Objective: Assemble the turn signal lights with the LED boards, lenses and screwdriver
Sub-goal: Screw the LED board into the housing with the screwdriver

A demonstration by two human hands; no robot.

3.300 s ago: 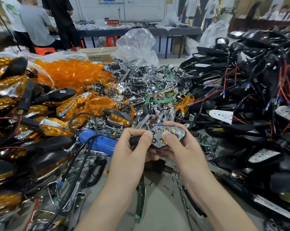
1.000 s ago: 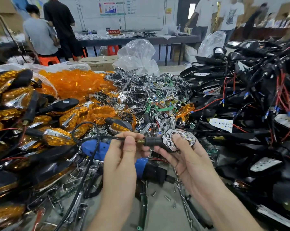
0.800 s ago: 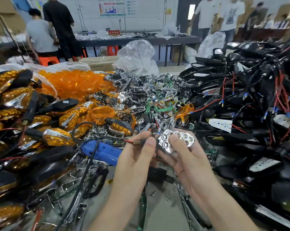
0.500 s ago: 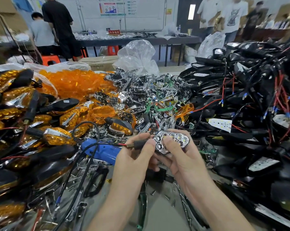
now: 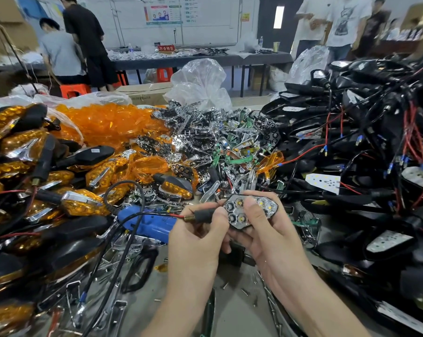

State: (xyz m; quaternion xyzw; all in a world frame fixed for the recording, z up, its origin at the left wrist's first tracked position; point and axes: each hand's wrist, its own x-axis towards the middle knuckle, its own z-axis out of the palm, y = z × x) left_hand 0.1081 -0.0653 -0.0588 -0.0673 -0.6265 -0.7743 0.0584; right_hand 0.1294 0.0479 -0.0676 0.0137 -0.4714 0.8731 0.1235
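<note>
I hold one turn signal light over the table, its chrome reflector and lit-looking LEDs facing up, with no lens on it. My left hand pinches its black stalk, from which red and black wires run left. My right hand grips the light's body from below, thumb pressed on the reflector. A blue electric screwdriver lies on the table just left of my hands, its cable looping upward.
Finished amber lights are heaped at left, loose orange lenses behind them, chrome reflectors and green boards in the middle, black wired housings at right. Screws lie scattered on the grey table near me. People stand at far tables.
The light has been turned between my hands so its reflector faces up, and brought slightly lower and nearer. My right thumb now presses on the reflector; my head has tilted down a little.
</note>
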